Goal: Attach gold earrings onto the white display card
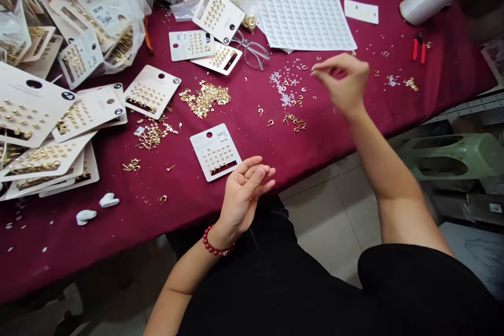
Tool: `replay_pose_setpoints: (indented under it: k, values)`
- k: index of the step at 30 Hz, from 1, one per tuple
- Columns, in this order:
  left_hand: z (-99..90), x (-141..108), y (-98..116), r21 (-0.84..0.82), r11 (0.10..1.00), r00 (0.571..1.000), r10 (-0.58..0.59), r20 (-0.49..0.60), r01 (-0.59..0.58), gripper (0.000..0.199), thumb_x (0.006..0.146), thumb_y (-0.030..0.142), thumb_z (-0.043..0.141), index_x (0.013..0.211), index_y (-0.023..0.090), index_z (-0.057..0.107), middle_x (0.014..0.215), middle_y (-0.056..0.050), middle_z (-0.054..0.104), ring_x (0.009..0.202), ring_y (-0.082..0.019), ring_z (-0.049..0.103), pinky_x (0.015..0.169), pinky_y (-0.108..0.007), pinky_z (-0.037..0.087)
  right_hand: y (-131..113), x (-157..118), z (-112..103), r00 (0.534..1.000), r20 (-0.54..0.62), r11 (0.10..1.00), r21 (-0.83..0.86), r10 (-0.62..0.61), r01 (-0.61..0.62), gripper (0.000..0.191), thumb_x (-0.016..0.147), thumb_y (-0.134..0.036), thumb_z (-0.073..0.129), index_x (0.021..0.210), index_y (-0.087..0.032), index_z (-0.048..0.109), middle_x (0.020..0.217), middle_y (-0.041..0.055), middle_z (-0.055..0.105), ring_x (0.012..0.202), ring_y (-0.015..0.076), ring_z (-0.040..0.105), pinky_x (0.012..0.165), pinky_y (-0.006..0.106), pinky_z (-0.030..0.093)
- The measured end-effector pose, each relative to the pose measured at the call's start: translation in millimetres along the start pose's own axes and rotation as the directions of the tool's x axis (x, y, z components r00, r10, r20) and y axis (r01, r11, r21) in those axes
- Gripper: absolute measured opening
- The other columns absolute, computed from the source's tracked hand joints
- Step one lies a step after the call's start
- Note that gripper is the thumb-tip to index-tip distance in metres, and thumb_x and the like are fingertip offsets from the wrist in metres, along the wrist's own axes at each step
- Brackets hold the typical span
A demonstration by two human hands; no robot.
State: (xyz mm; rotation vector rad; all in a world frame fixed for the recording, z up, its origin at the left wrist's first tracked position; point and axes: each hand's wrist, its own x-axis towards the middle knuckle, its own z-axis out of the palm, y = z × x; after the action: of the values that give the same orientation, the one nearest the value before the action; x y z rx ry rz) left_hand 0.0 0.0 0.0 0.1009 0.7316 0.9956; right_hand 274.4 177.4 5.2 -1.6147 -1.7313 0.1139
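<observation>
Big burgundy-covered worktable (118, 236), piles of white earring cards (29, 104) off to the left of one lone earring card (216, 152) near the front edge! Long axis of that card slanting down and right, straight toward the left hand (246, 194): the nearer hand, just beside it, open, relaxed, empty, not touching. Up and right of the card, right hand (342, 84) over scattered gold hooks (295, 122), fingertips (315, 70) pinched together, blurred, no telling whether anything's between them.

Left hand (242, 194) loosely curled, palm up — right hand (342, 84) raised, fingertips together.
</observation>
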Motion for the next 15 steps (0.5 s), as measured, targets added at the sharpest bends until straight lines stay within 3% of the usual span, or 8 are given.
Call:
replay_pose_setpoints:
  k: [3, 5, 7, 9, 11, 15]
  values:
    - [0.5, -5.4, 1.9, 0.012, 1.000, 1.000, 0.017, 0.009, -0.017, 0.038, 0.064, 0.027, 0.088, 0.096, 0.019, 0.068, 0.078, 0.004, 0.072, 0.081, -0.010, 0.073, 0.065, -0.011, 0.059, -58.1, -60.3, 3.7, 0.941, 0.089, 0.940, 0.138, -0.326, 0.312, 0.005, 0.081, -0.032, 0.074, 0.081, -0.027, 0.074, 0.082, -0.0036, 0.075, 0.076, 0.0125, 0.066, 0.076, 0.033, 0.047]
    - [0.7, -7.7, 2.6, 0.020, 0.999, 0.999, 0.045, 0.023, -0.046, 0.040, 0.063, 0.025, 0.088, 0.098, 0.021, 0.068, 0.079, 0.006, 0.069, 0.079, -0.008, 0.072, 0.065, -0.012, 0.060, -81.1, -92.6, 10.6, 0.884, 0.138, 0.889, 0.175, -0.447, 0.422, 0.006, 0.085, -0.031, 0.070, 0.080, -0.030, 0.073, 0.083, -0.0058, 0.076, 0.070, 0.0119, 0.065, 0.076, 0.035, 0.044]
    - [0.1, -8.3, 2.9, 0.028, 0.996, 0.996, 0.081, 0.025, -0.082, 0.041, 0.062, 0.022, 0.088, 0.098, 0.022, 0.068, 0.078, 0.008, 0.065, 0.075, -0.006, 0.070, 0.064, -0.013, 0.060, -89.5, -115.0, 20.8, 0.844, 0.193, 0.862, 0.193, -0.501, 0.468, 0.007, 0.087, -0.032, 0.068, 0.084, -0.030, 0.074, 0.086, -0.0056, 0.076, 0.069, 0.0110, 0.062, 0.073, 0.034, 0.041]
    - [-1.2, -7.7, 3.2, 0.030, 0.994, 0.995, 0.103, 0.008, -0.103, 0.041, 0.062, 0.023, 0.088, 0.097, 0.022, 0.068, 0.076, 0.008, 0.063, 0.072, -0.005, 0.069, 0.063, -0.012, 0.060, -88.5, -128.5, 30.3, 0.809, 0.273, 0.853, 0.200, -0.521, 0.482, 0.010, 0.088, -0.034, 0.066, 0.091, -0.028, 0.074, 0.093, -0.0036, 0.076, 0.074, 0.0127, 0.061, 0.072, 0.034, 0.039]
    - [-3.2, -6.4, 4.3, 0.022, 0.994, 0.994, 0.111, -0.015, -0.110, 0.041, 0.061, 0.027, 0.089, 0.097, 0.021, 0.068, 0.076, 0.007, 0.063, 0.072, -0.005, 0.069, 0.061, -0.010, 0.059, -86.4, -135.7, 34.3, 0.807, 0.311, 0.864, 0.229, -0.502, 0.449, 0.015, 0.089, -0.034, 0.065, 0.099, -0.027, 0.073, 0.103, -0.0007, 0.075, 0.082, 0.0151, 0.060, 0.075, 0.035, 0.039]
    - [-7.2, -3.3, 7.7, 0.015, 0.989, 0.988, 0.151, -0.043, -0.150, 0.042, 0.061, 0.032, 0.089, 0.096, 0.021, 0.068, 0.079, 0.006, 0.065, 0.070, -0.004, 0.067, 0.058, -0.009, 0.058, -99.7, -141.9, 23.6, 0.893, 0.257, 0.842, 0.499, -0.369, 0.204, 0.017, 0.088, -0.038, 0.063, 0.096, -0.028, 0.074, 0.114, 0.0024, 0.071, 0.093, 0.0178, 0.058, 0.084, 0.037, 0.044]
